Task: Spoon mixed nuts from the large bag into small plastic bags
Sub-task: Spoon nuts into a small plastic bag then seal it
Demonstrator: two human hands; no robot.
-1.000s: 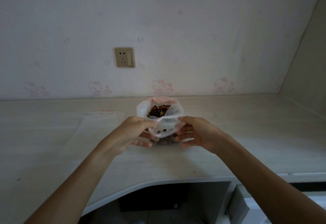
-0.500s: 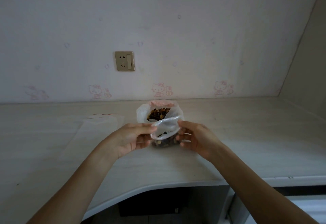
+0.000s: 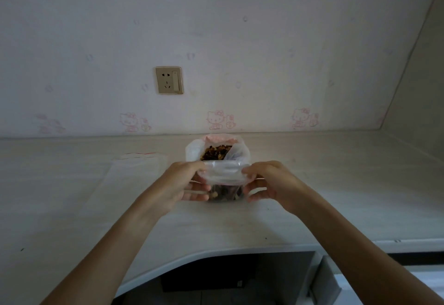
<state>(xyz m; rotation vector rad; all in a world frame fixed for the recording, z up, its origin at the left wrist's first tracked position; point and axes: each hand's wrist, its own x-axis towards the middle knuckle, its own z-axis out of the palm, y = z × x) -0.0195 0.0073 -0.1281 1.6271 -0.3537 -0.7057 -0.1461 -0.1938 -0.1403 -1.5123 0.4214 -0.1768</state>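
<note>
Clear plastic small bag [image 3: 224,176] is pinched at both top corners (its mouth running left-right) between left hand [image 3: 186,182] and right hand [image 3: 271,182], directly before the large bag [image 3: 217,152].

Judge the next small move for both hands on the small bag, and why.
Probably press the zip strip shut: the left hand and right hand pinch the top corners of the small plastic bag, which already holds nuts, in front of the open large bag.

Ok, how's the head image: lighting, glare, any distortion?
Head view: dim, flat light with dark corners; wide-angle bending curves the desk edge; mild sheen on the small bag pinched by the left hand and right hand; nuts in the large bag stay sharp enough.
</note>
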